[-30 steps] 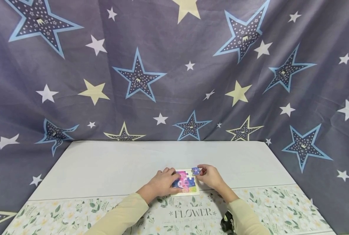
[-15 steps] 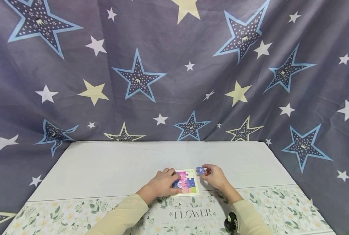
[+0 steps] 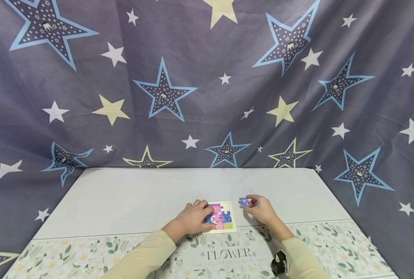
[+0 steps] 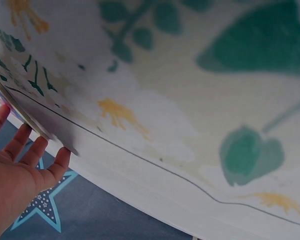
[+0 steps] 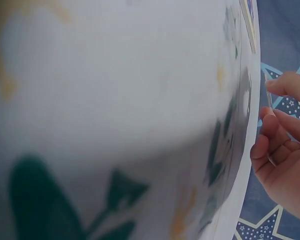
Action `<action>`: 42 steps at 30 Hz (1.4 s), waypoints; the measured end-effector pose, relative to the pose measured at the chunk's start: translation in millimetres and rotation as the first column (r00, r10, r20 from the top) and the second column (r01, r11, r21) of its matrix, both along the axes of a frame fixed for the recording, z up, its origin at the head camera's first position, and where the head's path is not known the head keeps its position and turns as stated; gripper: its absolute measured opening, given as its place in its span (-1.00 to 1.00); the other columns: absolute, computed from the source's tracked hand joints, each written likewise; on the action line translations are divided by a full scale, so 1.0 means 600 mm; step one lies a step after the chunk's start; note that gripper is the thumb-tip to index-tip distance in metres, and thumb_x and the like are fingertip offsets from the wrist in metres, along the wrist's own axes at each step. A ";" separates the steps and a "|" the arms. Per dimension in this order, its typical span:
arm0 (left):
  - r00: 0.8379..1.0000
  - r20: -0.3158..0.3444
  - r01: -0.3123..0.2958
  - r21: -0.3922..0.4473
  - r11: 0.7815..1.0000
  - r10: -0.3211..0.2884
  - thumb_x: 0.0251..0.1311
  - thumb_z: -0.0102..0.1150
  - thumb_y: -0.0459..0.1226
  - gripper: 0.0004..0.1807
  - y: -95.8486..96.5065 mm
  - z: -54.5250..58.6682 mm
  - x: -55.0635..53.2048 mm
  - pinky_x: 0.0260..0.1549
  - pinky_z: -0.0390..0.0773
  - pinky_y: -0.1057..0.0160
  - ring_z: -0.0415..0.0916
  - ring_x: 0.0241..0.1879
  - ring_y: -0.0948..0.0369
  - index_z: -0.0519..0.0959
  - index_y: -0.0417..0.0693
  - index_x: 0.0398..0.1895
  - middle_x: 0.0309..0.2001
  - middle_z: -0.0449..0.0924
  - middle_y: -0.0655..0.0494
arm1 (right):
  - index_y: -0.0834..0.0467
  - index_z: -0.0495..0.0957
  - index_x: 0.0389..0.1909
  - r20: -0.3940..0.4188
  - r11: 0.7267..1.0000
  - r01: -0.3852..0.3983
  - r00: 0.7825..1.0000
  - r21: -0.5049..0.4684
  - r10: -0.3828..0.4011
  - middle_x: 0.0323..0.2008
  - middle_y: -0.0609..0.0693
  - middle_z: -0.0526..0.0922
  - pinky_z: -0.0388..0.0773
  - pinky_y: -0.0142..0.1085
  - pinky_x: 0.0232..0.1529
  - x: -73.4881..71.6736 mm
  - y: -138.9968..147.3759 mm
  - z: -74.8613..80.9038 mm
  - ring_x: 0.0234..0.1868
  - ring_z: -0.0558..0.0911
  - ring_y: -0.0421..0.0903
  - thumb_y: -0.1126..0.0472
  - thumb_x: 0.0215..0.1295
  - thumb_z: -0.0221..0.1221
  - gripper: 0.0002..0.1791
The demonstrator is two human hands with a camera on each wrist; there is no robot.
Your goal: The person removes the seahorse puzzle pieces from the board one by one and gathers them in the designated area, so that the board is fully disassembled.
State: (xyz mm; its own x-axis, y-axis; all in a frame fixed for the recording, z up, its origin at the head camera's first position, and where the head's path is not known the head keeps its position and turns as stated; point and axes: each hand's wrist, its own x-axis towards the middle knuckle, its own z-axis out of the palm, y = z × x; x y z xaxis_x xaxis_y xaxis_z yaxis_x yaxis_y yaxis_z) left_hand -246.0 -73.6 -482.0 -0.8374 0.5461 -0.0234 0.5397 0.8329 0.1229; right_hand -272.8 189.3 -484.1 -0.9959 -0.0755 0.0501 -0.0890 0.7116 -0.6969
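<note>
A small framed jigsaw puzzle (image 3: 225, 231) with a pink cartoon figure lies on the table, its upper right corner bare and pale. My left hand (image 3: 192, 217) rests over its left side, thumb and index finger on the picture. In the left wrist view, the fingers (image 4: 36, 150) spread along the frame's edge. Right of the puzzle, my right hand (image 3: 263, 211) pinches a blue jigsaw piece (image 3: 243, 201) with a light star on it between thumb and index finger. The right wrist view shows that piece edge-on as a thin sliver (image 5: 268, 92).
The white table (image 3: 140, 197) has a floral mat (image 3: 88, 252) along its near side, printed with the word FLOWER. A dark curtain (image 3: 200, 77) with stars hangs behind the table and at its sides. A black device (image 3: 278, 262) sits at the right wrist.
My right hand has drawn the blue jigsaw piece rightward, from over the puzzle's upper right corner to beside the frame. The left hand has stayed in place.
</note>
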 end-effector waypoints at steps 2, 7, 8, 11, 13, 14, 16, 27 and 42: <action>1.000 0.001 0.000 0.000 1.000 0.000 0.10 -0.05 0.35 -0.28 0.000 0.000 0.000 -0.02 0.41 -0.01 0.34 0.06 0.15 0.39 0.18 0.23 0.11 0.39 0.10 | 0.35 0.51 0.05 0.008 1.000 0.003 1.000 0.009 -0.004 -0.50 -0.03 0.53 0.37 -0.37 -0.48 0.001 0.004 0.002 -0.48 0.45 -0.19 0.31 0.01 0.30 -0.49; 1.000 0.005 0.002 0.004 1.000 -0.002 0.10 -0.04 0.34 -0.28 -0.001 0.000 0.000 -0.02 0.40 -0.02 0.33 0.05 0.15 0.39 0.18 0.23 0.11 0.39 0.09 | 0.32 0.50 0.07 0.031 1.000 0.014 0.999 0.027 -0.015 -0.48 -0.03 0.53 0.37 -0.37 -0.47 -0.003 0.018 -0.002 -0.48 0.45 -0.18 0.30 0.03 0.30 -0.49; 1.000 0.006 0.003 0.006 1.000 -0.003 0.10 -0.04 0.34 -0.29 -0.001 0.001 0.000 -0.02 0.40 -0.02 0.33 0.05 0.15 0.39 0.18 0.23 0.11 0.39 0.09 | 0.33 0.50 0.07 0.025 0.999 0.012 1.000 0.031 -0.013 -0.49 -0.03 0.53 0.37 -0.36 -0.48 -0.004 0.021 -0.003 -0.48 0.45 -0.18 0.30 0.03 0.29 -0.49; 1.000 0.010 0.006 0.009 1.000 -0.006 0.11 -0.03 0.33 -0.30 -0.001 0.001 0.000 -0.02 0.40 -0.02 0.33 0.05 0.14 0.40 0.18 0.23 0.12 0.39 0.08 | 0.32 0.50 0.07 0.026 0.999 0.019 0.999 0.029 -0.020 -0.48 -0.03 0.53 0.37 -0.37 -0.46 -0.005 0.030 -0.007 -0.47 0.45 -0.17 0.29 0.03 0.29 -0.49; 1.000 0.014 0.006 0.010 1.000 -0.006 0.11 -0.02 0.32 -0.30 -0.001 0.001 0.000 -0.02 0.40 -0.03 0.33 0.07 0.14 0.39 0.18 0.23 0.13 0.38 0.08 | 0.33 0.49 0.07 0.028 1.000 0.019 0.999 0.024 -0.020 -0.48 -0.02 0.54 0.38 -0.36 -0.45 -0.005 0.034 -0.008 -0.46 0.46 -0.16 0.29 0.04 0.28 -0.49; 1.000 0.017 0.006 0.010 1.000 -0.006 0.11 -0.02 0.32 -0.30 -0.001 0.002 0.000 -0.01 0.40 -0.03 0.33 0.08 0.13 0.39 0.18 0.23 0.14 0.38 0.07 | 0.34 0.49 0.07 0.026 1.000 0.018 1.000 0.022 -0.018 -0.47 -0.01 0.54 0.38 -0.36 -0.46 -0.005 0.037 -0.008 -0.45 0.46 -0.16 0.30 0.04 0.28 -0.49; 1.000 0.027 0.005 0.010 1.000 -0.005 0.12 -0.03 0.32 -0.30 -0.001 0.002 0.000 0.01 0.39 -0.05 0.32 0.11 0.12 0.38 0.18 0.24 0.16 0.37 0.06 | 0.33 0.49 0.08 0.033 1.000 0.023 0.999 0.019 -0.024 -0.47 -0.01 0.54 0.38 -0.36 -0.46 -0.004 0.041 -0.008 -0.45 0.46 -0.16 0.29 0.05 0.28 -0.48; 0.999 0.042 0.005 0.008 1.000 -0.006 0.13 -0.05 0.32 -0.29 -0.002 0.003 -0.002 0.05 0.37 -0.08 0.30 0.17 0.10 0.37 0.18 0.26 0.20 0.35 0.04 | 0.34 0.46 0.11 0.024 0.999 0.028 0.999 0.023 -0.029 -0.43 0.02 0.54 0.39 -0.35 -0.47 -0.002 0.067 -0.001 -0.45 0.44 -0.14 0.25 0.10 0.26 -0.47; 0.999 0.035 0.009 0.017 1.000 -0.009 0.12 -0.04 0.32 -0.29 -0.002 -0.001 -0.003 0.04 0.38 -0.07 0.31 0.14 0.10 0.37 0.17 0.26 0.18 0.36 0.05 | 0.38 0.43 0.13 0.024 0.998 0.047 0.999 0.032 -0.047 -0.41 0.05 0.54 0.39 -0.37 -0.50 0.001 0.095 0.001 -0.43 0.45 -0.13 0.26 0.11 0.25 -0.46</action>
